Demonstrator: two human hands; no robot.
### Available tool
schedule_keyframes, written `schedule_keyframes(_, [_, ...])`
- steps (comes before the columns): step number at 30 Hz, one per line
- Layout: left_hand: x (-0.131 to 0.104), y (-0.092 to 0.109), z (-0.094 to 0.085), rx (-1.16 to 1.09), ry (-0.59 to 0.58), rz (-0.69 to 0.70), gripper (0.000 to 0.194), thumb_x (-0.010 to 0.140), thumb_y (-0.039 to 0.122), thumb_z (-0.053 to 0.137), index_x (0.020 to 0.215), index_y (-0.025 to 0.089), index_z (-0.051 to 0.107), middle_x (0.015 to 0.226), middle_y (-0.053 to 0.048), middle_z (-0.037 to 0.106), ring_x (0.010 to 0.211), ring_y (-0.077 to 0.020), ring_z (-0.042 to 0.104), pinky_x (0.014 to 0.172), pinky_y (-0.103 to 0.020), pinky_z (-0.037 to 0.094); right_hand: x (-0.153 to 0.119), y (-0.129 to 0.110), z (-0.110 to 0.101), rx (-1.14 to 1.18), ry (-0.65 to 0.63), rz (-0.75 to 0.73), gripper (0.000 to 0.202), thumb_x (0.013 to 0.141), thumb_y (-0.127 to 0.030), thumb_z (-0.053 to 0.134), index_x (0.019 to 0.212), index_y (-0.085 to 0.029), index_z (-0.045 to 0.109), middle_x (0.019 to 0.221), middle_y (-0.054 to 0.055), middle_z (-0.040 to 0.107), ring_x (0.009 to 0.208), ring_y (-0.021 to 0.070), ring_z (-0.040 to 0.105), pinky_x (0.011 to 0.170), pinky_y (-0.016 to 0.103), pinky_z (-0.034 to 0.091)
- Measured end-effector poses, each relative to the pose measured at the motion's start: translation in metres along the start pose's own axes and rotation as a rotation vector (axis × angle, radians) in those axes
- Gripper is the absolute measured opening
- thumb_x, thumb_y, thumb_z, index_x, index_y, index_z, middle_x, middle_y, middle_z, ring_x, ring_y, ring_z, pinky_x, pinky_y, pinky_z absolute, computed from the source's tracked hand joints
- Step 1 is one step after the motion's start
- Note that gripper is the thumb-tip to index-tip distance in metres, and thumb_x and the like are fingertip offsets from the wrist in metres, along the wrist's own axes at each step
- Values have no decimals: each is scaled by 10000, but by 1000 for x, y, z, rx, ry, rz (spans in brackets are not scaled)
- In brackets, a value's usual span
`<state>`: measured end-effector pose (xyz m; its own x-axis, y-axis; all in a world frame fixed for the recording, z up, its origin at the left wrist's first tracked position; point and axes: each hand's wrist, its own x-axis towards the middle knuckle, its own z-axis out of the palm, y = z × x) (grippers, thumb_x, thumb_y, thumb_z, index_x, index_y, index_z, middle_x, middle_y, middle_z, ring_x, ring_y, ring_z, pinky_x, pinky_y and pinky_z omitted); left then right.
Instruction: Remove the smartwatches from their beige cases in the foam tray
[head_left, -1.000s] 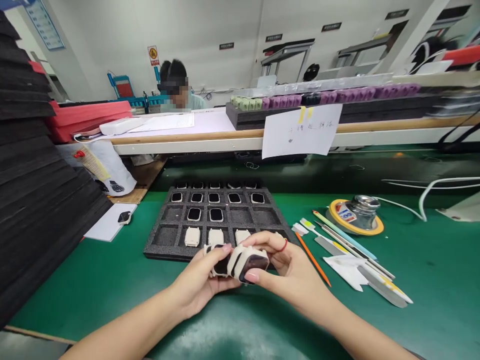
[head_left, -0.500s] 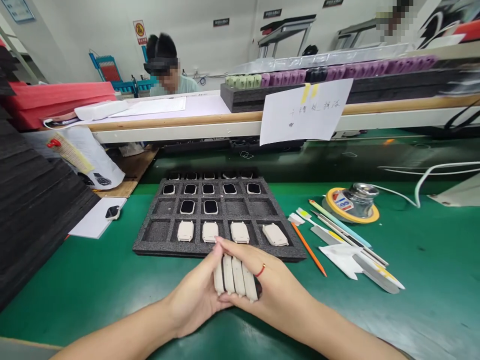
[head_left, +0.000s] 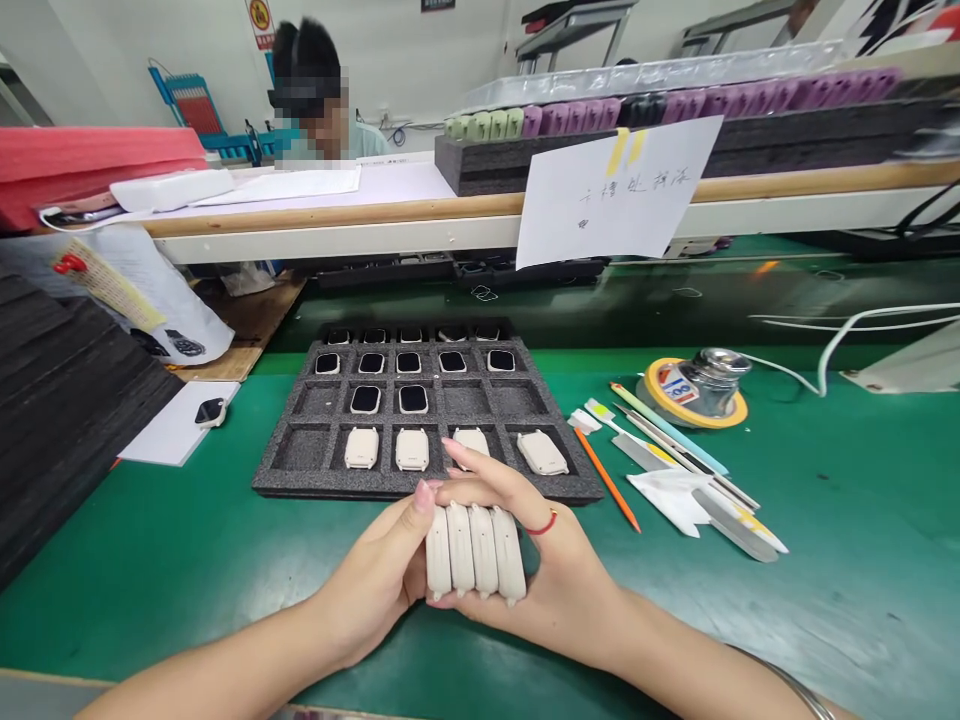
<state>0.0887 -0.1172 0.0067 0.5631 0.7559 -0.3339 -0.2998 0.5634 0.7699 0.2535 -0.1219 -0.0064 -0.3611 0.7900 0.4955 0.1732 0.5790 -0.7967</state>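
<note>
Several off-white smartwatch cases [head_left: 474, 552] stand side by side as a stack between my hands, their narrow edges facing up toward me. My left hand [head_left: 382, 565] is closed against the stack's left end, its thumb at the top. From the right, my right hand [head_left: 551, 560] grips the stack, with its fingers below and its thumb raised over the top. Just beyond, a dark grey foam tray [head_left: 300, 480] holds more watches; a front-row watch [head_left: 362, 448] lies back side up, while those farther back show black screens. My thumb partly hides another front-row watch [head_left: 471, 440].
Right of the tray lie an orange stick [head_left: 607, 480], a brush, metal blades and a white cloth [head_left: 664, 500]. A tape roll with a glass bottle [head_left: 697, 385] stands behind them. One watch [head_left: 211, 412] rests by white paper. A person [head_left: 315, 100] sits beyond the shelf.
My right thumb has lifted away from my left thumb. The stack has turned, so more of its edges show. The whole view has shifted slightly.
</note>
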Motion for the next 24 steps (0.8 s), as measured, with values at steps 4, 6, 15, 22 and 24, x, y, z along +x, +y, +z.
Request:
schedule_keyframes(4, [1, 1, -1, 76, 4, 40, 595, 721, 678, 696, 1002, 157, 642, 783, -9, 590, 644, -106, 499, 555, -211, 384, 1, 1, 0, -11, 19, 2, 1019, 708, -155, 846, 1512, -345, 250, 1177, -6, 706, 1092, 181, 683, 1020, 286, 516])
schedule_keyframes(6, [1, 0, -1, 181, -1, 87, 556, 646, 558, 824, 980, 162, 621, 805, 4, 579, 696, -111, 513, 601, -212, 409, 0, 2, 1, -12, 23, -4, 979, 735, -151, 817, 1515, -331, 254, 1183, 8, 708, 1112, 194, 678, 1013, 307, 528])
schedule_keyframes(15, [-1, 2, 2, 361, 35, 138, 574, 554, 184, 894, 999, 200, 533, 885, 25, 591, 810, -144, 555, 723, -264, 480, -4, 7, 4, 77, 20, -31, 914, 782, -318, 799, 1525, -319, 267, 1212, 48, 706, 1168, 235, 654, 1040, 356, 515])
schedule_keyframes(22, [-2, 2, 3, 400, 29, 199, 561, 559, 199, 895, 1004, 205, 555, 914, 18, 618, 849, -152, 574, 748, -262, 492, -4, 5, 2, 79, 1, -42, 922, 790, -293, 796, 1532, -312, 250, 1234, 69, 689, 1201, 256, 636, 1055, 385, 510])
schedule_keyframes(24, [-1, 2, 3, 437, 32, 216, 558, 554, 205, 898, 1003, 204, 566, 924, 15, 620, 858, -156, 577, 758, -266, 492, -4, 7, 2, 98, -4, -46, 928, 784, -282, 802, 1529, -325, 252, 1243, 56, 685, 1209, 242, 630, 1065, 371, 500])
